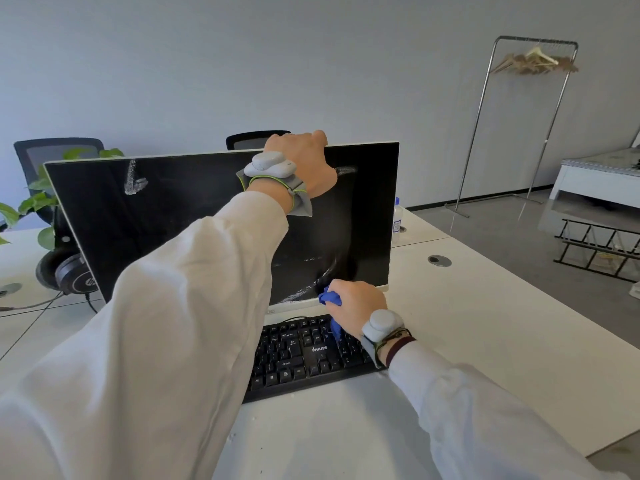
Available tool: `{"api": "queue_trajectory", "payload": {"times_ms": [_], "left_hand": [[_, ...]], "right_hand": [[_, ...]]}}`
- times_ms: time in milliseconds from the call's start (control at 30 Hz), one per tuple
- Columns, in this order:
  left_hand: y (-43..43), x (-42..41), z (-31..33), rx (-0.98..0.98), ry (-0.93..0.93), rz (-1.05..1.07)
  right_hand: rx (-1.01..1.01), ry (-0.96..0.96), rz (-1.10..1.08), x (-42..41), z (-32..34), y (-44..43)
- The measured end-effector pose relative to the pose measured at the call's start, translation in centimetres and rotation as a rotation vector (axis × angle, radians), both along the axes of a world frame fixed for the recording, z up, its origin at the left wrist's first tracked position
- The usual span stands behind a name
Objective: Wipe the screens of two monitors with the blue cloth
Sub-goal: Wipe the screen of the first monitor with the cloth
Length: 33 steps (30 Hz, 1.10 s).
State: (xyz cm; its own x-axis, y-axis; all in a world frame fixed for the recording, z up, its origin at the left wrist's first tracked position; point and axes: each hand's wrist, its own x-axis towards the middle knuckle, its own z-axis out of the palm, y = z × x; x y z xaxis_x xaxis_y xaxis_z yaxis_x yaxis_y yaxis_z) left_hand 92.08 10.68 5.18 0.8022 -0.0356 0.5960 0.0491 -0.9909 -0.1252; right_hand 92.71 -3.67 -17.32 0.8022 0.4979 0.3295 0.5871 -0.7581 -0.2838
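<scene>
Right now, you're clutching the blue cloth (329, 298) bunched in your right hand (358, 306), fingers curling round it. The crumpled wad is pressing against the lower right part of the monitor (194, 216) screen, just above its pale bottom bezel, with a tail of fabric hanging below your palm. Your right wrist is hovering over the black keyboard (301, 362). Your left hand (306, 164) is gripping the monitor's top edge, fingers hooking over the back, with that white-sleeved arm stretching across the screen. The glossy black panel is showing chalky white smears beside the cloth and near its upper left corner. Everything is sitting on a smooth white desk (485, 323).
</scene>
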Motion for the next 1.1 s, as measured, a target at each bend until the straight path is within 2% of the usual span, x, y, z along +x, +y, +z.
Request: {"api": "queue_trajectory", "payload": {"times_ms": [167, 333, 567, 700, 900, 1000, 1100], "left_hand": [[-0.1, -0.5, 0.1, -0.015, 0.013, 0.0], [-0.3, -0.3, 0.0, -0.016, 0.008, 0.016], [-0.2, 0.0, -0.1, -0.015, 0.016, 0.007], [0.2, -0.2, 0.0, -0.022, 0.008, 0.006], [-0.2, 0.1, -0.1, -0.01, 0.0, 0.0], [-0.2, 0.1, -0.2, -0.012, -0.01, 0.005], [-0.3, 0.2, -0.2, -0.01, -0.004, 0.007]], "right_hand": [[-0.007, 0.095, -0.097, 2.3, 0.7, -3.9], [0.021, 0.053, -0.145, 1.7, 0.2, -2.6], [0.006, -0.012, -0.009, -0.7, -0.6, 2.2], [-0.034, 0.0, 0.028, -0.4, 0.4, 0.8], [-0.114, 0.086, -0.109, 1.3, 2.4, -3.3], [-0.174, 0.034, -0.144, 0.9, 2.5, -1.9], [-0.149, 0.015, -0.137, 0.1, 2.3, 0.0]]}}
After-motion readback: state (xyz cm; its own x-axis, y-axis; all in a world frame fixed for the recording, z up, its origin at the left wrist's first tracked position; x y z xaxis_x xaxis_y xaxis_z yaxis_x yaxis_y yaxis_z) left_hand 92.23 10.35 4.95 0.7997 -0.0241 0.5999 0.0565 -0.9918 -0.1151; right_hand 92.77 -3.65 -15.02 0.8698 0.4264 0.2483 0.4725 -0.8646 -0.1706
